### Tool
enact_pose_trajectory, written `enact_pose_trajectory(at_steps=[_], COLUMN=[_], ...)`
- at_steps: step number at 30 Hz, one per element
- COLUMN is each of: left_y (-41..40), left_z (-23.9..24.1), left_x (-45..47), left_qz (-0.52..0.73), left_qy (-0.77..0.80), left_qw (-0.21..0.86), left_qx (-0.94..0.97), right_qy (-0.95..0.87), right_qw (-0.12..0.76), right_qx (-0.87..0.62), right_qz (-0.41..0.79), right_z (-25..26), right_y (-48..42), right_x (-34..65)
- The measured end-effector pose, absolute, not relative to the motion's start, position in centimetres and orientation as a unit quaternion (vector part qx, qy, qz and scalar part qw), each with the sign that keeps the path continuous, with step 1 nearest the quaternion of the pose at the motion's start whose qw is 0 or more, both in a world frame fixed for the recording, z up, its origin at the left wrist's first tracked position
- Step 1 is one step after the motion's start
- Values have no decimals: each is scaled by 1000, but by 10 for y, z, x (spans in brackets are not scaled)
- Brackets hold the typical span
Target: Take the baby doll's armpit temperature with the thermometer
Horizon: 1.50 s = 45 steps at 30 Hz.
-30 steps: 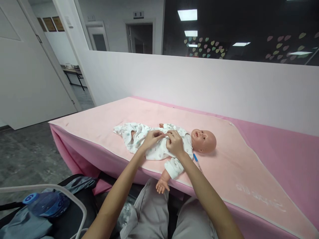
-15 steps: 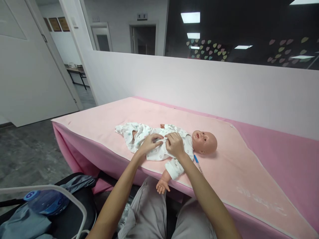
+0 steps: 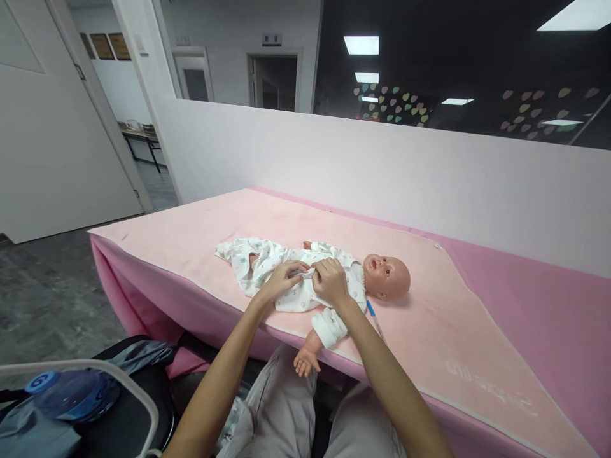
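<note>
A baby doll (image 3: 386, 277) lies on its back on the pink table, its head to the right. It wears a white printed baby outfit (image 3: 296, 300), with one doll hand hanging over the near table edge. My left hand (image 3: 282, 280) is at the middle of the outfit, thumb and fingers closed on its fabric. Beside it, my right hand (image 3: 329, 280) has curled fingers pinching the outfit at the doll's chest. Exactly which fold or fastening sits between the fingertips is too small to make out.
A blue-capped pen (image 3: 375, 318) lies near the doll's shoulder. The pink padded table (image 3: 477, 343) meets a white wall with a window above. At the lower left, a large water bottle (image 3: 71, 394) and grey cloth rest on a black chair (image 3: 143, 407).
The whole view has shifted slightly, so the scene sits a little lower and to the left. Both hands stay at the outfit's front, with almost no change in their grip.
</note>
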<state>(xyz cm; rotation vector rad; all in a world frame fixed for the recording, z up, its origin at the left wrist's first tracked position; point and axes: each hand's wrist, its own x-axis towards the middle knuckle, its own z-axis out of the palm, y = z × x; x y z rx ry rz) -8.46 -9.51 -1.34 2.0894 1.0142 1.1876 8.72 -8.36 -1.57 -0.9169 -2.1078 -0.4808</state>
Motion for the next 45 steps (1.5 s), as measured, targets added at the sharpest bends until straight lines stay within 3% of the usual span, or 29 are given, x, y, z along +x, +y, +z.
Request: enact_pose_trajectory(at_steps=[26,45], left_y=[-93,-96], left_z=[-18,-18], left_x=[-90,-82], left_qz=[442,437], left_qy=[337,400], left_qw=[273,192], left_qx=[786,782], right_qy=[-851,-857], right_qw=[372,358], right_qx=[-326,-323], right_qz=[-176,-182], right_z=[-13,-13], right_y=[-88,-88], right_x=[87,87])
